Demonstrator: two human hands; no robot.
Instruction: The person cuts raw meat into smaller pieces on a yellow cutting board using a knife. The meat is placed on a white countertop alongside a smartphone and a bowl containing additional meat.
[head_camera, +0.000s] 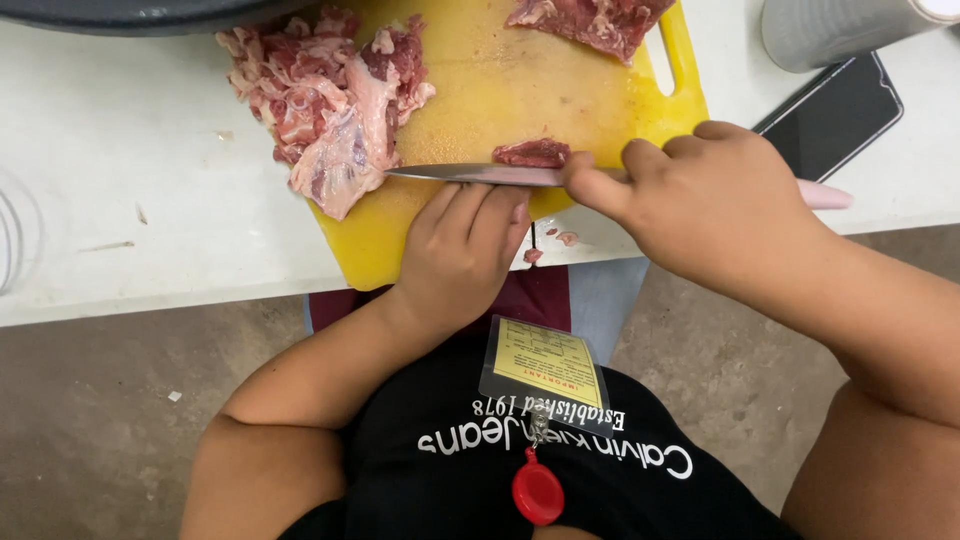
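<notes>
The right hand (715, 205) clenches a pink-handled knife (480, 174), forefinger pressing its blade. The left hand (462, 245), fingers curled and holding nothing, touches the blade's near side. A meat piece (532, 152) lies at twelve o'clock of the blade on the yellow cutting board (500, 85); a meat pile (330, 95) sits at ten o'clock.

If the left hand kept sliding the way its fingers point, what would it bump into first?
The left hand points up the yellow cutting board, fingers at the knife blade. The blade comes first, almost touching already; beyond it lies bare board. How high the blade sits is hard to judge.
</notes>
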